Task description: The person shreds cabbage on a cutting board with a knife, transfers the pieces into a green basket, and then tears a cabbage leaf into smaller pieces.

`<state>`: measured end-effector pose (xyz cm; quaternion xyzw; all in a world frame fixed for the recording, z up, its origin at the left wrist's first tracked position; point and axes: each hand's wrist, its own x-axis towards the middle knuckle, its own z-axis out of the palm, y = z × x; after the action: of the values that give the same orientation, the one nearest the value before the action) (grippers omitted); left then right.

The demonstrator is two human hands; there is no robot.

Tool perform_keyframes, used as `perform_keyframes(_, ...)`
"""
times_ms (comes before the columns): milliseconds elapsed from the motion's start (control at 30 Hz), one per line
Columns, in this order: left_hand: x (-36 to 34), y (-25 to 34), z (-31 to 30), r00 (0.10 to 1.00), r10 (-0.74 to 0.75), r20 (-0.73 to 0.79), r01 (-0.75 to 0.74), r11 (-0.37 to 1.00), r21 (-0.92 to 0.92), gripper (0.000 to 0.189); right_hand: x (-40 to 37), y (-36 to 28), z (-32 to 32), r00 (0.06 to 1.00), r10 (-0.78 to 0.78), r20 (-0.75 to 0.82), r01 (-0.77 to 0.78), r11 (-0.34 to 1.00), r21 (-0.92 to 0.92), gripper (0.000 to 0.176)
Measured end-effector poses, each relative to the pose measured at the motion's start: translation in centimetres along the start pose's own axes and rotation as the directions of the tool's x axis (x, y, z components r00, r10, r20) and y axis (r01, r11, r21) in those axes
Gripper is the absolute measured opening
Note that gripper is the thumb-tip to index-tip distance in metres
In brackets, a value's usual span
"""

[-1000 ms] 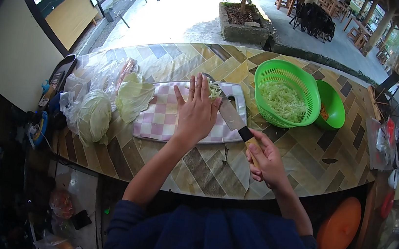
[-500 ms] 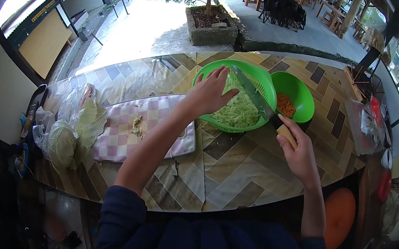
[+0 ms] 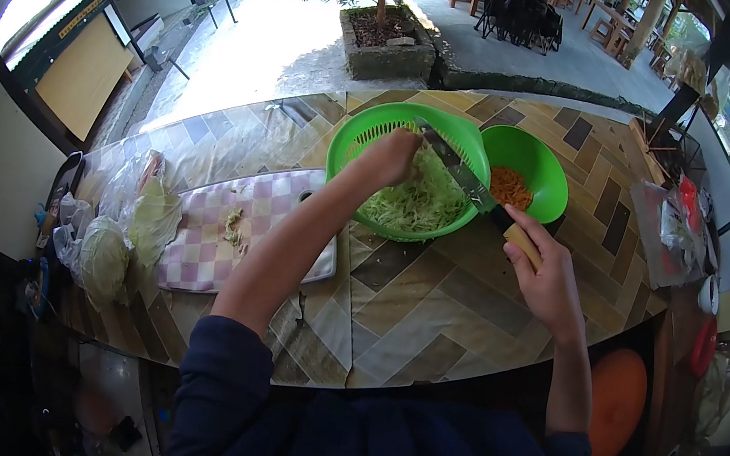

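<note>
My left hand reaches into the green colander, fingers curled over the shredded cabbage, touching the flat of the knife blade. My right hand grips the wooden handle of a large knife, whose blade is held over the colander. A green bowl with orange shreds stands right behind the blade. The pink checked cutting board lies to the left with a few cabbage scraps on it.
A cabbage half and loose leaves lie in plastic bags at the counter's left end. Clutter and packets sit at the right end. An orange lid is below the counter edge. A tree planter stands beyond.
Both hands left the cutting board and carried the knife with cabbage to the colander. My left hand then closed in against the blade over the colander.
</note>
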<state>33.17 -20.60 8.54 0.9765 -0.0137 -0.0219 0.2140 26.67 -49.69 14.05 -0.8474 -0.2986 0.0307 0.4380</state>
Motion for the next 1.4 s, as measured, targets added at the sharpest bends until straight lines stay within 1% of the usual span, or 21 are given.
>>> perform_keyframes(33,0.0,-0.6,-0.3,0.989,0.061,-0.137,-0.069,0.996,-0.050,0.060,0.1,-0.1,0.0,1.000,0.001,0.001,-0.001,1.000,0.010,0.040)
perform_keyframes(133,-0.9,-1.7,-1.1,0.957,0.183,-0.223,-0.179,0.983,0.040,0.061,0.4,-0.2,0.0,1.000,-0.007,-0.001,0.007,1.000,0.027,0.040)
perform_keyframes(200,-2.4,-2.6,-1.1,0.947,0.220,-0.234,-0.212,0.976,0.059,0.060,0.5,-0.2,0.0,0.999,-0.032,-0.005,0.032,0.999,0.024,0.039)
perform_keyframes(233,-2.9,-2.8,-1.1,0.941,0.240,-0.239,-0.230,0.971,0.070,0.060,0.6,-0.3,0.0,1.000,-0.014,0.005,0.014,1.000,0.025,0.040)
perform_keyframes(300,-3.0,-2.8,-2.1,0.997,0.033,-0.073,-0.026,0.995,0.094,0.057,0.7,-0.6,-0.1,0.999,0.020,0.028,-0.020,0.999,0.026,0.040)
perform_keyframes(333,-3.2,-2.7,-2.6,0.997,-0.079,0.005,0.078,0.990,0.118,0.056,0.8,-0.5,0.1,1.000,-0.005,0.023,0.005,1.000,0.025,0.040)
perform_keyframes(433,-4.1,-1.9,-1.4,0.968,0.124,0.219,-0.104,0.989,-0.102,0.046,1.1,-0.1,0.9,0.998,-0.058,0.028,0.057,0.998,0.035,0.040)
perform_keyframes(533,-5.3,-1.0,-2.6,0.979,0.195,-0.064,-0.204,0.957,-0.208,0.036,1.3,-0.2,1.5,0.997,-0.072,0.043,0.069,0.996,0.061,0.040)
perform_keyframes(567,-6.2,-0.6,-3.8,0.986,0.117,-0.119,-0.144,0.958,-0.249,0.029,1.3,-0.3,1.7,0.995,-0.091,0.036,0.089,0.994,0.059,0.040)
perform_keyframes(600,-7.0,-0.9,-4.4,0.960,0.106,-0.258,-0.174,0.951,-0.256,0.027,1.4,-0.4,2.0,0.993,-0.111,0.033,0.109,0.992,0.059,0.040)
perform_keyframes(667,-8.5,-2.1,-5.3,0.853,0.069,-0.518,-0.230,0.940,-0.253,0.024,1.4,-0.6,2.3,0.994,-0.094,0.054,0.089,0.993,0.079,0.040)
perform_keyframes(767,-10.5,-5.3,-4.2,0.668,-0.102,-0.737,-0.174,0.942,-0.288,0.018,1.6,-0.9,3.0,0.996,-0.041,0.078,0.030,0.990,0.134,0.040)
perform_keyframes(867,-11.2,-9.2,-0.2,0.660,-0.259,-0.705,-0.015,0.934,-0.358,0.016,2.0,-0.8,3.6,0.995,-0.014,0.097,-0.004,0.983,0.182,0.039)
perform_keyframes(967,-11.4,-10.7,3.6,0.829,-0.171,-0.532,0.074,0.977,-0.198,0.020,2.3,-1.3,3.7,0.992,0.018,0.126,-0.044,0.977,0.210,0.039)
perform_keyframes(1000,-11.5,-10.1,4.4,0.836,-0.141,-0.530,0.092,0.989,-0.118,0.021,2.4,-1.4,3.8,0.992,0.019,0.128,-0.046,0.975,0.216,0.039)
perform_keyframes(1067,-10.1,-10.4,6.1,0.858,-0.158,-0.489,0.172,0.985,-0.016,0.019,2.3,-1.7,3.8,0.991,0.020,0.132,-0.049,0.974,0.223,0.039)
perform_keyframes(1167,-8.6,-9.4,6.5,0.826,-0.202,-0.526,0.310,0.942,0.126,0.021,1.9,-1.7,3.5,0.993,0.016,0.117,-0.041,0.974,0.222,0.040)
perform_keyframes(1267,-8.3,-9.4,6.6,0.840,-0.192,-0.508,0.288,0.951,0.116,0.021,1.3,-1.4,3.0,0.996,0.025,0.084,-0.044,0.972,0.229,0.040)
perform_keyframes(1333,-8.2,-9.9,7.1,0.828,-0.171,-0.534,0.268,0.957,0.110,0.018,0.9,-1.2,2.7,0.995,0.062,0.078,-0.080,0.964,0.255,0.039)
perform_keyframes(1367,-8.3,-10.1,7.3,0.821,-0.162,-0.547,0.259,0.960,0.106,0.017,0.7,-1.0,2.6,0.996,0.052,0.066,-0.067,0.967,0.248,0.039)
perform_keyframes(1400,-8.6,-10.0,7.1,0.793,-0.176,-0.583,0.241,0.970,0.036,0.015,0.6,-0.7,2.6,0.998,0.042,0.054,-0.053,0.970,0.239,0.039)
